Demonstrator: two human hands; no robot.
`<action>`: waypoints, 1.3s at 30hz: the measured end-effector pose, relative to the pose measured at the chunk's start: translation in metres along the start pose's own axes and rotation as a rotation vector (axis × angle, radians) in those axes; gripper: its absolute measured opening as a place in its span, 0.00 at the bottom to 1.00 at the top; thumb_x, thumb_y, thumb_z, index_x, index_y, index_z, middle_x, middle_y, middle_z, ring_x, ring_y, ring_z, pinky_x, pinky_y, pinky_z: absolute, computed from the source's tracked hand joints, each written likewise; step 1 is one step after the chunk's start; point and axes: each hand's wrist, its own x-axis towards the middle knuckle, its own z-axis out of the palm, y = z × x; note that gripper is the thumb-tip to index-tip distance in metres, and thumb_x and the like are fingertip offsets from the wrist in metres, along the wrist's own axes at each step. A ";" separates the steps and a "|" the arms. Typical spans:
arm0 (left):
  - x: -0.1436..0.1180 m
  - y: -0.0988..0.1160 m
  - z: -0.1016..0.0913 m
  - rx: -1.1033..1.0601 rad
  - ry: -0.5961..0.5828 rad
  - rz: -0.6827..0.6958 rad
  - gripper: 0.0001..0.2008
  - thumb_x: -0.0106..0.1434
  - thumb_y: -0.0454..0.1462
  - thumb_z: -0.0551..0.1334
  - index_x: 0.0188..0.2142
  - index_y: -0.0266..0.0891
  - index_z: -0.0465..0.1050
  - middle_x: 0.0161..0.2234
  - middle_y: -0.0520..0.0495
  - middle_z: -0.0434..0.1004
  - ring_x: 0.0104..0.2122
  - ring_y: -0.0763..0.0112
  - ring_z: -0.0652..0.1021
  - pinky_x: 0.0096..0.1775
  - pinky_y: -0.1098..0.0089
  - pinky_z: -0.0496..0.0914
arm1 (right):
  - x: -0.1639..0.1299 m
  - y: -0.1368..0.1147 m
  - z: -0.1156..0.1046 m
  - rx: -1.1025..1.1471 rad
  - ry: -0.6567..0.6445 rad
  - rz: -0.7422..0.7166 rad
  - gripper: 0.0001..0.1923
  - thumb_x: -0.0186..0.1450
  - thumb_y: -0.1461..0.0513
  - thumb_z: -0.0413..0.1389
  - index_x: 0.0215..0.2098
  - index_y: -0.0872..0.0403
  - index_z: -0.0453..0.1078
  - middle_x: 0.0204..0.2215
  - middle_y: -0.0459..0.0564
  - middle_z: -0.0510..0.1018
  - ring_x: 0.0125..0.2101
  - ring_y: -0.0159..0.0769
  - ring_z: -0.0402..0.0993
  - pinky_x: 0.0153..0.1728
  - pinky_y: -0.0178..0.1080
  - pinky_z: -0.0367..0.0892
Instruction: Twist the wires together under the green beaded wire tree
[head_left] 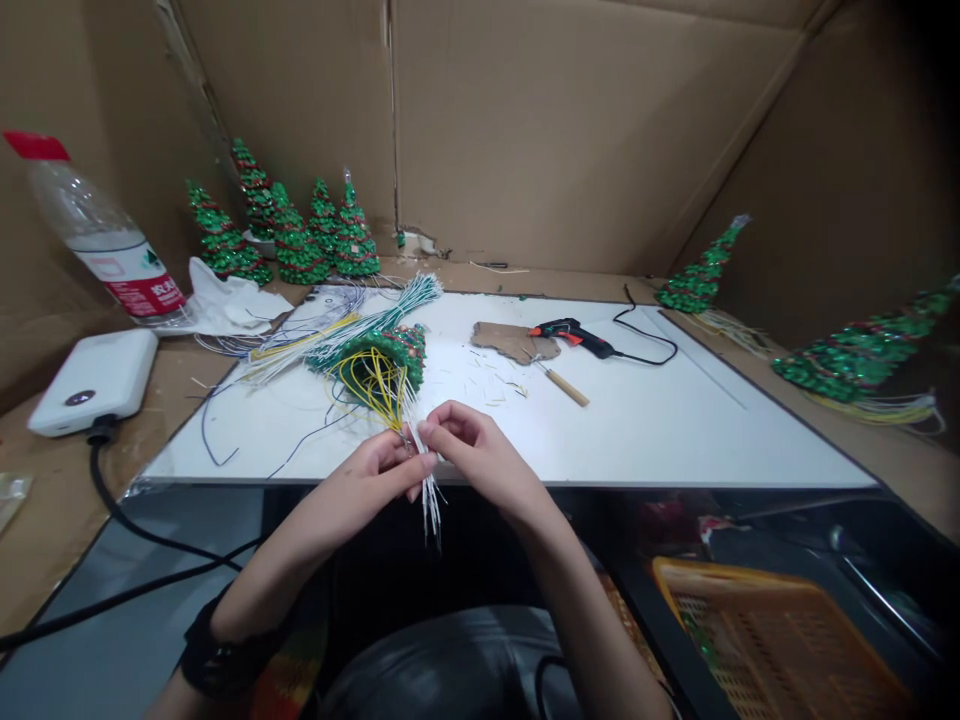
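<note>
A green tinsel Christmas tree [411, 352] lies on its side on the white board, its hollow base toward me. Yellow wires [379, 385] and white wires [430, 500] run out of that base. My left hand [386, 470] is closed with thumb and fingers around the wire bundle near the board's front edge. Beside it, my right hand [465, 440] pinches the white wires, thumb against fingers. Loose wire ends hang below both hands. Behind the tree lies a bundle of green and white wires [409, 300].
A glue gun [574, 335] rests by a cardboard scrap [510, 340] and a wooden-handled tool [566, 387]. Several finished-looking trees [300, 235] stand at back left. A bottle [124, 250] and white power box [97, 380] are left. An orange basket [750, 580] sits lower right.
</note>
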 end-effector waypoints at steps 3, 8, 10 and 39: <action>0.001 -0.001 0.000 0.013 -0.023 0.000 0.12 0.55 0.45 0.59 0.25 0.40 0.62 0.19 0.57 0.63 0.23 0.74 0.64 0.29 0.71 0.58 | 0.003 -0.002 -0.003 -0.037 -0.046 -0.025 0.09 0.59 0.58 0.55 0.28 0.55 0.62 0.21 0.40 0.65 0.23 0.27 0.60 0.27 0.32 0.56; 0.002 -0.001 0.001 0.000 -0.049 0.028 0.13 0.58 0.46 0.55 0.25 0.40 0.64 0.19 0.56 0.63 0.23 0.74 0.63 0.30 0.71 0.58 | 0.005 -0.008 -0.007 -0.051 -0.089 -0.076 0.06 0.62 0.60 0.52 0.29 0.54 0.61 0.20 0.41 0.67 0.23 0.28 0.63 0.29 0.33 0.58; 0.003 -0.003 0.000 0.006 -0.063 0.038 0.13 0.59 0.46 0.55 0.25 0.40 0.64 0.20 0.56 0.63 0.23 0.74 0.63 0.30 0.71 0.58 | 0.006 -0.010 -0.008 -0.064 -0.076 -0.091 0.06 0.62 0.61 0.52 0.28 0.54 0.61 0.20 0.41 0.67 0.23 0.28 0.63 0.28 0.33 0.58; 0.007 -0.011 -0.004 0.159 -0.043 0.093 0.20 0.59 0.51 0.52 0.21 0.40 0.63 0.22 0.53 0.64 0.26 0.71 0.65 0.33 0.70 0.60 | 0.021 -0.032 -0.014 -0.015 0.003 -0.155 0.08 0.61 0.58 0.53 0.30 0.55 0.61 0.18 0.40 0.66 0.18 0.24 0.57 0.19 0.31 0.51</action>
